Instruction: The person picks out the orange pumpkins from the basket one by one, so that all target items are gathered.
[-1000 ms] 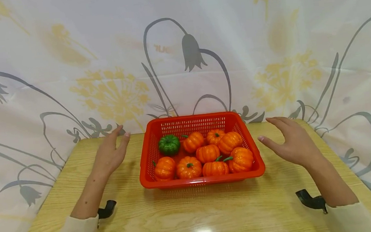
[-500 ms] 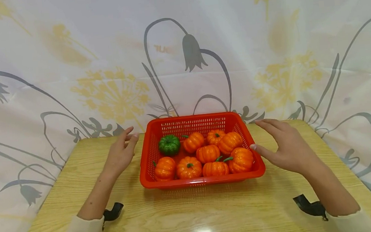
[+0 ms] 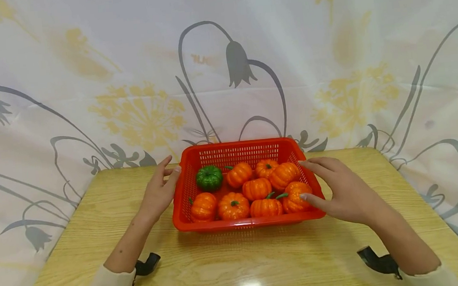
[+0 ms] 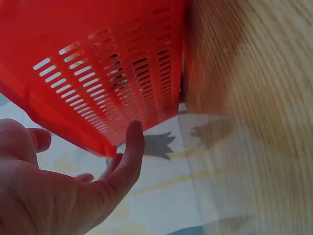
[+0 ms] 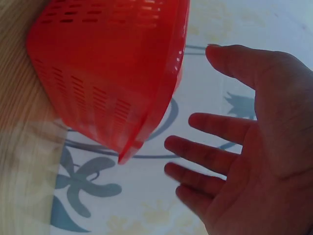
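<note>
A red slotted plastic basket [image 3: 250, 222] stands on the wooden table. Several small orange pumpkins [image 3: 233, 206] lie in it, with one dark green pumpkin [image 3: 209, 178] at its back left. My left hand [image 3: 157, 192] is beside the basket's left side, thumb tip right at the rim; in the left wrist view its fingers are loosely bent near the basket's outer wall [image 4: 112, 58]. My right hand [image 3: 343, 192] reaches in from the right with fingers and thumb spread, overlapping the right rim in the head view. The right wrist view shows a gap between those fingers and the basket rim [image 5: 168, 83].
Bare wood of the table [image 3: 223, 266] stretches in front of the basket and to both sides. Close behind rises a pale sheet [image 3: 143, 55] printed with flowers. A black bracket [image 3: 147, 264] sits at my left wrist, another black bracket [image 3: 377, 261] at my right.
Both hands have moved inward to the basket, the left one rightward and the right one leftward over the right rim in the head view. The basket and pumpkins have stayed in place.
</note>
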A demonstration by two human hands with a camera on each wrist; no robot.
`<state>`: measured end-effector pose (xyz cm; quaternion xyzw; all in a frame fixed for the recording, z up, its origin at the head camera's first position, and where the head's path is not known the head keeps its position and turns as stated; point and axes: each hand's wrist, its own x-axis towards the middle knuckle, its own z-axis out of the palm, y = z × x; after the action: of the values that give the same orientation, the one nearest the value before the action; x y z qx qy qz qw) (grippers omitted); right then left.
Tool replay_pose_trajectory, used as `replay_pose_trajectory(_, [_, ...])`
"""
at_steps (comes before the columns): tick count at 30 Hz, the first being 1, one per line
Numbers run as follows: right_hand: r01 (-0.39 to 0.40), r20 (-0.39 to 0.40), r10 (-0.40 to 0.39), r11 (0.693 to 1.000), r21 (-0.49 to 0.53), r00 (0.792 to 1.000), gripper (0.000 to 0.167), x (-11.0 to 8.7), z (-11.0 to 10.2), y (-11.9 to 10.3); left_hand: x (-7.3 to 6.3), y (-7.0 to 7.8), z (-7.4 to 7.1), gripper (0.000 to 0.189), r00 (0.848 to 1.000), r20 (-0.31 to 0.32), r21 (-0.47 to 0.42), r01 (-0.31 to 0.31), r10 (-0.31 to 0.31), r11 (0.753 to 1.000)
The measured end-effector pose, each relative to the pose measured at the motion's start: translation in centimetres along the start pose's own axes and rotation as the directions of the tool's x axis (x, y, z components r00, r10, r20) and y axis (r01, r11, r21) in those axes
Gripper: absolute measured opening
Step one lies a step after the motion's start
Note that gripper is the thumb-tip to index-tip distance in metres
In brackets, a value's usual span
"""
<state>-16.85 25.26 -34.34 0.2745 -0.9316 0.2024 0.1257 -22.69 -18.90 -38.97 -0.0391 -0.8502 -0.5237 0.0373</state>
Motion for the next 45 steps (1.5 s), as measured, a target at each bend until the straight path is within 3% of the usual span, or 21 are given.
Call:
replay_pose_trajectory(5, [-0.013,0.075,0.013,1.000,0.004,0.997,0.065,0.0,0.8,-0.2,0.1,-0.3,0.5,0.061,1.000,0.015,-0.042,-0.002,0.002,0.999])
replay_pose_trajectory(11, [0.009,0.094,-0.010,1.000,0.015,0.996,0.061,0.2,1.5,-0.1,0.3,-0.9,0.8,0.061,0.999,0.046,-0.065,0.002,0.001,0.998])
replay_pose_trajectory(21, [0.030,0.110,-0.033,0.999,0.032,0.993,0.051,0.5,1.4,0.3,0.6,-1.2,1.0,0.059,0.998,0.060,-0.108,0.000,0.007,0.994])
replay_pose_trajectory(32, [0.000,0.209,-0.017,0.997,0.079,0.978,0.053,1.3,0.9,0.7,0.4,-0.9,0.9,0.059,0.996,0.088,-0.160,-0.002,0.016,0.987])
replay_pose_trajectory(45, [-0.053,0.199,0.030,0.992,0.111,0.980,0.056,1.2,0.4,1.0,0.5,-0.9,0.9,0.059,0.995,0.094,-0.170,-0.004,0.020,0.985])
